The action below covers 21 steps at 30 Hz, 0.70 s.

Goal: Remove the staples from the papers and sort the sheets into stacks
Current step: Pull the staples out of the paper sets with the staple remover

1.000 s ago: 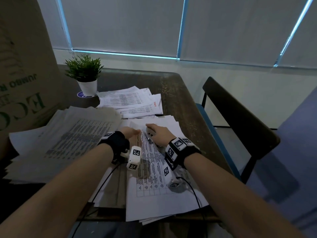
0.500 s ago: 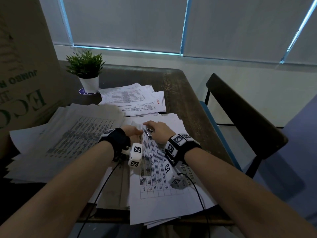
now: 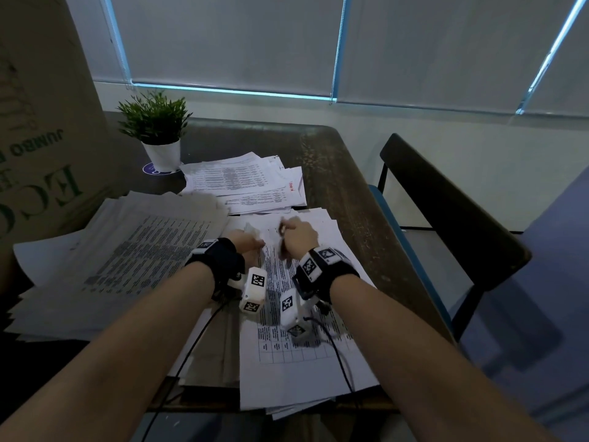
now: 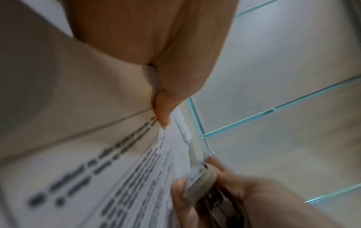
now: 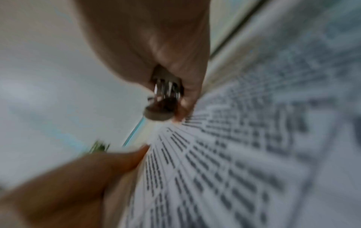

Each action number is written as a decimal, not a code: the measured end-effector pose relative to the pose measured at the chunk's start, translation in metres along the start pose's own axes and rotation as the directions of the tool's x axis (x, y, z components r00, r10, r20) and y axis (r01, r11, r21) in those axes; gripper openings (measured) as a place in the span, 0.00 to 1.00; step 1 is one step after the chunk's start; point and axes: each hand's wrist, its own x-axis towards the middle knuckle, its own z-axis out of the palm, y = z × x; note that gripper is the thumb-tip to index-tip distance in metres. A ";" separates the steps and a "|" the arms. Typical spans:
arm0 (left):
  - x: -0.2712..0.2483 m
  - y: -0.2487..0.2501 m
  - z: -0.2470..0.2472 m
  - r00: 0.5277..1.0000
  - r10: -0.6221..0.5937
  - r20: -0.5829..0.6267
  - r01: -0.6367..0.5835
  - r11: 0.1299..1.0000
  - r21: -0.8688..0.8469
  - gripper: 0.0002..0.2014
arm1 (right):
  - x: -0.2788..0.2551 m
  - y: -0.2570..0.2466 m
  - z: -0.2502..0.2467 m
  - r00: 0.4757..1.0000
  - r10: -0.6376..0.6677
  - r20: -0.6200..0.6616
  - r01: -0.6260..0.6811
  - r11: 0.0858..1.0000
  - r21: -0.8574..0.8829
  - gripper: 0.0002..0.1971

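A stapled set of printed sheets (image 3: 296, 317) lies on the table in front of me. My left hand (image 3: 251, 242) pinches its top left corner between thumb and fingers (image 4: 162, 111) and holds that corner raised off the pile. My right hand (image 3: 299, 237) grips a metal staple remover (image 5: 164, 98) with tan pads, held just right of that corner and above the printed page (image 5: 234, 169). In the left wrist view the staple remover (image 4: 203, 182) shows in the right hand beside the sheets' edge. Both wrist views are blurred, and I cannot make out the staple itself.
A tall loose pile of papers (image 3: 127, 256) fills the left side. A smaller stack (image 3: 242, 183) lies farther back, by a potted plant (image 3: 156, 129). A cardboard box (image 3: 41, 138) stands at far left. A dark chair (image 3: 446, 212) stands beyond the table's right edge (image 3: 376, 237).
My left hand went from lying on the sheet to pinching and lifting its corner. My right hand with the staple remover shifted slightly up and away from the corner.
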 end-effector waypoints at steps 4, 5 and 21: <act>-0.005 0.000 -0.005 0.998 0.011 0.068 -0.011 1.000 -0.007 0.26 | 0.000 0.035 0.002 0.937 0.309 -0.163 -0.176 0.820 0.544 0.21; -0.007 0.000 -0.007 0.990 -0.023 0.141 0.026 0.999 -0.019 0.23 | -0.001 0.040 0.000 0.910 0.369 -0.188 -0.171 0.748 0.641 0.23; -0.032 0.013 -0.017 0.936 0.352 -0.012 -0.348 0.931 0.106 0.07 | 0.001 0.057 -0.010 0.780 0.560 -0.280 -0.012 0.460 0.888 0.24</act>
